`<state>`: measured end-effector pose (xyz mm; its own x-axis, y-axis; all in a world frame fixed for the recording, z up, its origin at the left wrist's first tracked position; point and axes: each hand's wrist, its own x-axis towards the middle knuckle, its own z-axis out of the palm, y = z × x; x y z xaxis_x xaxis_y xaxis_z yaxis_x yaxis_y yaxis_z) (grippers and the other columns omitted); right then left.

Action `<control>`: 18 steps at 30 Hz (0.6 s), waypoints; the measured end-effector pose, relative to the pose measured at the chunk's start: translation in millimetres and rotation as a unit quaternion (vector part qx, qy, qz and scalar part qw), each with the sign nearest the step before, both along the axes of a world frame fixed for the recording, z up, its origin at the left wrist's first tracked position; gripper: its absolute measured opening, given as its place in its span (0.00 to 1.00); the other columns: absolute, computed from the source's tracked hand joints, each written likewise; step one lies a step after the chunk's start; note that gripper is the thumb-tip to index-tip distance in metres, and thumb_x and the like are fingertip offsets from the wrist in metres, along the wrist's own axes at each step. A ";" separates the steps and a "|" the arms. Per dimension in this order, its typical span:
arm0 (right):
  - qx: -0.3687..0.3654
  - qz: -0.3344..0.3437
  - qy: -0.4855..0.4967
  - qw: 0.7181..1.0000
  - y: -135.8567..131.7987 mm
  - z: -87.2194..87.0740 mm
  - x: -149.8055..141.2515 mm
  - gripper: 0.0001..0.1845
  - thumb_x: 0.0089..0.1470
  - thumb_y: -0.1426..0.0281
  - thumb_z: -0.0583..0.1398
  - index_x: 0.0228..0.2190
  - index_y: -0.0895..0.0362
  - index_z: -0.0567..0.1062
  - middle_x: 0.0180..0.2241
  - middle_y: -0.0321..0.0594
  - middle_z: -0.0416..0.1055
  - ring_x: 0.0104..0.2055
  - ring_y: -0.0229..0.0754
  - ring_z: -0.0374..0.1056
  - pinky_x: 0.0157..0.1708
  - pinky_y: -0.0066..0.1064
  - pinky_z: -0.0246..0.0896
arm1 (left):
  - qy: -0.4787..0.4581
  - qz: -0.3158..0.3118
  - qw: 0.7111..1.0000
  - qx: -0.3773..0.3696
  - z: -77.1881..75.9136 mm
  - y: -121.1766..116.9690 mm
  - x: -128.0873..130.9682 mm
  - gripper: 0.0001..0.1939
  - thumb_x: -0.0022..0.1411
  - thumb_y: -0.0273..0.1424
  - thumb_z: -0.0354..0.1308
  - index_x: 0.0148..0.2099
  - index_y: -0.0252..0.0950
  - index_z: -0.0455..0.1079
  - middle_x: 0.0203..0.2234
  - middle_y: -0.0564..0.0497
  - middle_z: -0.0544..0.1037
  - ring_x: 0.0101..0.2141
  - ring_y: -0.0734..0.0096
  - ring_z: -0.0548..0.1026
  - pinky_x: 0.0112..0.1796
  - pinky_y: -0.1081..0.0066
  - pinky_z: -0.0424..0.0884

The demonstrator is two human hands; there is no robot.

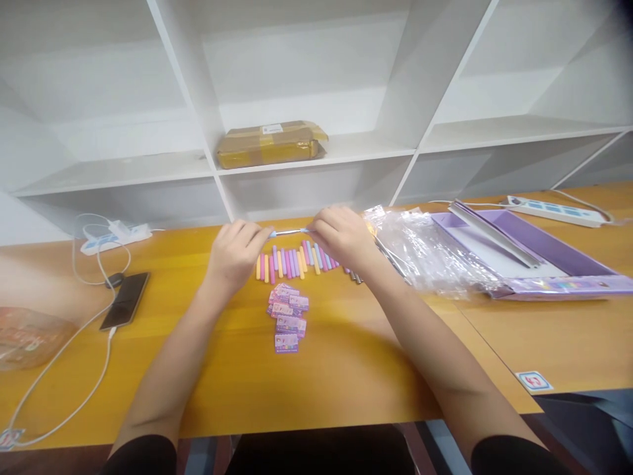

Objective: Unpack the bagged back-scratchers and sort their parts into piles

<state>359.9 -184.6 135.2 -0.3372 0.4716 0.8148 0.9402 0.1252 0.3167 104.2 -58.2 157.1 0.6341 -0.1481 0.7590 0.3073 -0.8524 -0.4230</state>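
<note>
A thin silver rod with light blue ends (288,232) is stretched level between my two hands above the desk. My left hand (236,254) pinches its left end, and my right hand (341,236) pinches the right end. The fingers cover part of both ends. Just below lies a row of short pink, purple, blue and yellow sticks (293,263), set side by side. Nearer to me is a loose stack of small purple printed cards (291,326). A few silver-ended pieces (354,276) show beside my right wrist, partly hidden by it.
Right of my hands lie crumpled clear plastic wrapping (430,254) and an open purple box (558,244). A power strip (558,212) stands behind the box. At left are a phone (126,300), cables and another power strip (116,239). A taped carton (270,145) sits on the shelf.
</note>
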 end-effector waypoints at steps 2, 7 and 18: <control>-0.002 0.001 0.002 1.000 0.2 -0.1 0.8 0.12 0.75 0.70 0.58 0.35 0.53 0.72 0.34 0.39 0.74 0.35 0.44 0.61 0.37 0.38 0.49 | 0.000 0.002 1.000 0.015 -0.9 0.2 0.5 0.12 0.75 0.22 0.59 0.55 0.37 0.78 0.35 0.47 0.83 0.36 0.60 0.74 0.34 0.61 0.60; 0.016 -0.005 0.004 1.000 -0.6 0.2 2.4 0.12 0.76 0.70 0.58 0.35 0.53 0.73 0.33 0.40 0.72 0.35 0.45 0.60 0.37 0.38 0.49 | 0.003 0.019 1.000 -0.008 -4.1 0.3 1.5 0.09 0.76 0.25 0.59 0.51 0.37 0.79 0.33 0.45 0.81 0.36 0.59 0.72 0.35 0.60 0.59; -0.034 -0.041 0.045 0.998 -10.2 2.7 36.3 0.13 0.74 0.71 0.56 0.35 0.52 0.75 0.32 0.40 0.69 0.36 0.45 0.61 0.39 0.39 0.51 | 0.006 0.059 0.995 -0.085 -6.3 25.3 -3.4 0.13 0.80 0.35 0.53 0.45 0.42 0.78 0.31 0.46 0.77 0.35 0.57 0.71 0.37 0.57 0.56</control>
